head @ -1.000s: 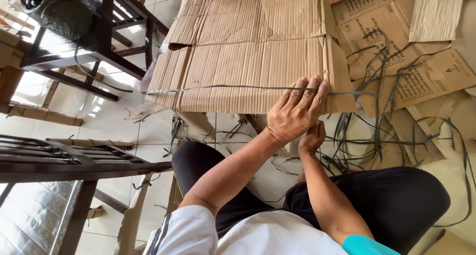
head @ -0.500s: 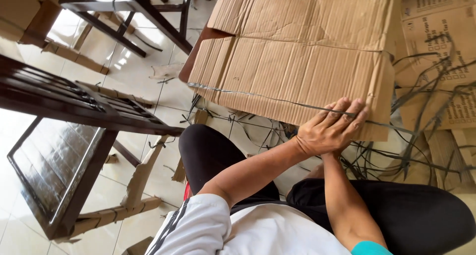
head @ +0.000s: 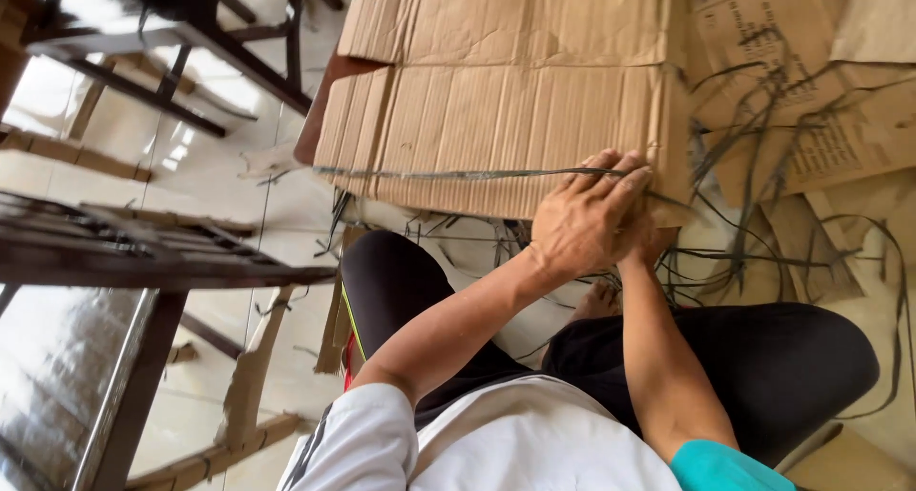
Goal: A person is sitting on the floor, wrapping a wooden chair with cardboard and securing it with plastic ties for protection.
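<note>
Left hand: your left hand point(head: 584, 216) is lying flat, fingers together, pressing the dark strap point(head: 458, 174) onto the cardboard stack point(head: 496, 119).
Right hand: your right hand point(head: 645, 239) is tucking under the left (grip cannot be told).
Strap: it is running leftward from your fingertips across the stack.
Change: it is sitting more level than half a second ago.
</note>
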